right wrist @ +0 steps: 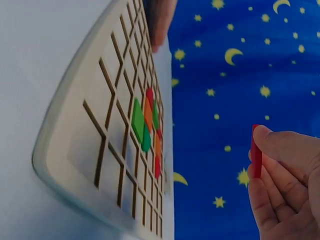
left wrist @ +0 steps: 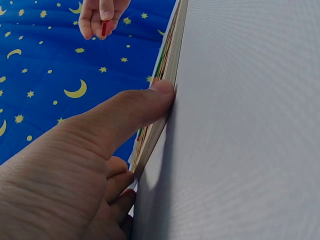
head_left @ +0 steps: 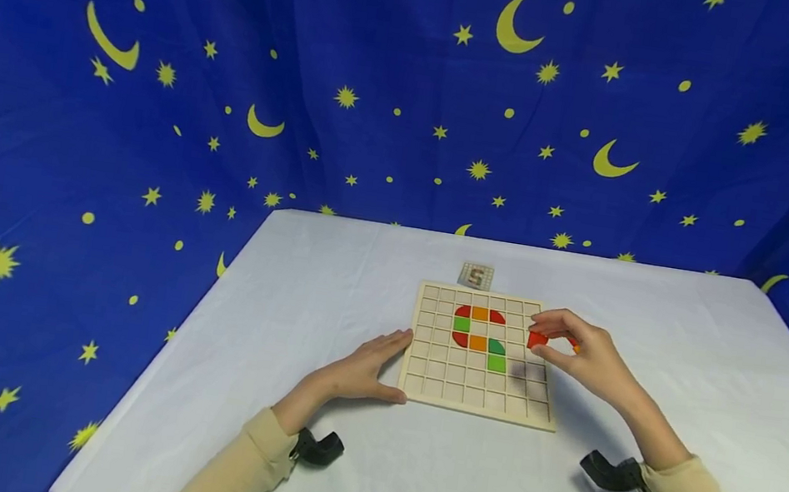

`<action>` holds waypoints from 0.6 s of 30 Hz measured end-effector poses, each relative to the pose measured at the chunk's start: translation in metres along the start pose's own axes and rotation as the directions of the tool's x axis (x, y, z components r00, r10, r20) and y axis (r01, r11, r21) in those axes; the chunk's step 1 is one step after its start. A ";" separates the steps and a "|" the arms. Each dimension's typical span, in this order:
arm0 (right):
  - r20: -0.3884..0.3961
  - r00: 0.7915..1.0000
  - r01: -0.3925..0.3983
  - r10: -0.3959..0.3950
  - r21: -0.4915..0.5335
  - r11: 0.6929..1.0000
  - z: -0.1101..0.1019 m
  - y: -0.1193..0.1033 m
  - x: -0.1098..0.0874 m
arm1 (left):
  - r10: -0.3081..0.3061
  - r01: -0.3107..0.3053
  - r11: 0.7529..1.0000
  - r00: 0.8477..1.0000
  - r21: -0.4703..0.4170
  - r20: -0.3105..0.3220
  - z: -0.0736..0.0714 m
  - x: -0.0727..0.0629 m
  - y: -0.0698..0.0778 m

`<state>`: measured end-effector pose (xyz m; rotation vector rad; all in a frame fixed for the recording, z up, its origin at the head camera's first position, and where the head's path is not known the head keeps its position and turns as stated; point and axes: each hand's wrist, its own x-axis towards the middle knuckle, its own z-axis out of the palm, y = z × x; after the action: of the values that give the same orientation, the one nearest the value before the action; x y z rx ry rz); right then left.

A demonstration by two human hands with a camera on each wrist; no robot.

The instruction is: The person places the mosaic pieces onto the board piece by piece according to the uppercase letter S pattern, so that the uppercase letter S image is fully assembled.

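Note:
A pale wooden grid board (head_left: pixel 449 393) lies on the table, with red, orange and green tiles (head_left: pixel 477 342) set in some squares. My left hand (head_left: pixel 362 369) rests against the board's left side, fingers straight and thumb at the near corner. Above the board's right edge, my right hand (head_left: pixel 592 359) pinches a red tile (head_left: pixel 537 341) between thumb and fingers. A bit of orange (head_left: pixel 575 347) shows behind that tile, near the palm; its shape is hidden. In the right wrist view the red tile (right wrist: pixel 256 152) is seen edge-on, held apart from the board.
Just beyond the board's far edge lies a small card (head_left: pixel 477 276) with a gridded S-like pattern. A white cloth (head_left: pixel 186 435) covers the table. Blue star-and-moon fabric (head_left: pixel 406 54) hangs behind and at the sides. Black wrist mounts (head_left: pixel 318 447) jut from both sleeves.

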<state>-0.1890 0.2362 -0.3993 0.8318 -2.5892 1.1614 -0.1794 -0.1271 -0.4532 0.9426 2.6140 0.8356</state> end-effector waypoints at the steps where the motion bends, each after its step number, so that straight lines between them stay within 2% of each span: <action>1: 0.014 1.000 0.005 -0.005 0.005 1.000 0.001 -0.001 0.001 | 0.000 0.000 1.000 1.000 -0.003 0.000 0.000 0.000 0.000; 11: 0.128 0.992 -0.009 0.003 0.052 0.999 0.020 -0.002 0.003 | -0.006 0.006 1.000 1.000 0.002 0.005 -0.001 0.002 0.000; 18: 0.185 0.979 0.075 -0.087 0.074 0.994 0.038 0.005 -0.002 | -0.002 0.002 1.000 1.000 -0.003 0.007 -0.001 0.001 0.000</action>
<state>-0.1875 0.2117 -0.4292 1.1010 -2.6469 1.2058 -0.1805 -0.1267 -0.4523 0.9397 2.6071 0.8336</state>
